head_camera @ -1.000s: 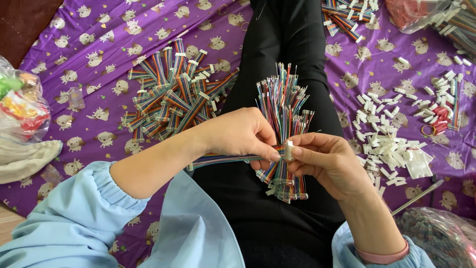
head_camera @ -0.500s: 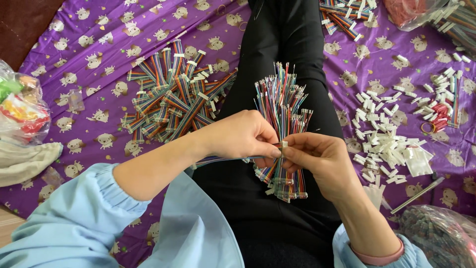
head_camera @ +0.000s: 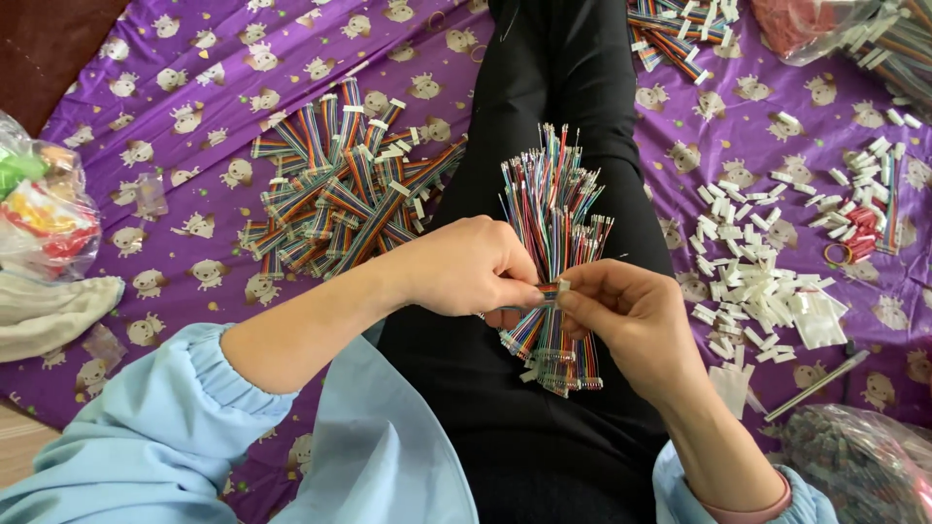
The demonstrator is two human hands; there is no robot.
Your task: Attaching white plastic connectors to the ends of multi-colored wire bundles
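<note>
My left hand pinches the end of a flat multicoloured ribbon cable over my lap. My right hand meets it at the fingertips and pinches a small white plastic connector against the cable end. A loose stack of the same striped cables lies on my black trousers just under and beyond both hands. Both forearms come out of light blue sleeves.
A pile of finished ribbon cables with white ends lies on the purple patterned cloth at left. Scattered white connectors lie at right. Clear plastic bags sit at the left edge and lower right. More cables lie at top right.
The two hands have drawn slightly closer, fingertips now pressed together at the cable end and connector. The piles have not moved.
</note>
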